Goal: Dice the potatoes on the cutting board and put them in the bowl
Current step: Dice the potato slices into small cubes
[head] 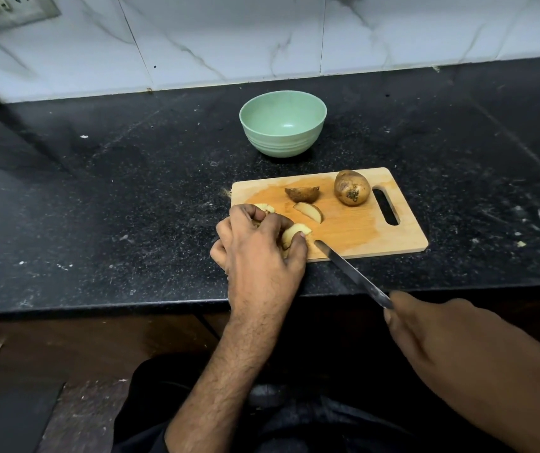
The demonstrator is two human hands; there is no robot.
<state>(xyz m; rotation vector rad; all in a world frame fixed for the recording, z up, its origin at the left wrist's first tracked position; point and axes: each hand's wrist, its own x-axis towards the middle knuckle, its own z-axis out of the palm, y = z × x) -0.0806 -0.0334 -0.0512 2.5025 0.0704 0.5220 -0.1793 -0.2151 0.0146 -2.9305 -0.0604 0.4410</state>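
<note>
Cut potato pieces (295, 233) lie at the near left corner of the wooden cutting board (360, 230), bunched under the left hand (259, 243), whose curled fingers grip them. A loose wedge (309, 211) lies just beside that hand toward the board's middle, a skin-side-up half (302, 193) lies beyond it, and a whole potato (351, 187) sits near the handle slot at the far right. The right hand (432, 335) grips the handle of a knife (353, 274) off the desk's front edge; the blade slants across the board's near edge, its tip just beside the left thumb and the gathered pieces. The green bowl (282, 124) stands apart behind the board, nothing visible inside. The black desk (131, 191) spreads bare to the left and right of the board, up to the marble-tiled wall (229, 37).
</note>
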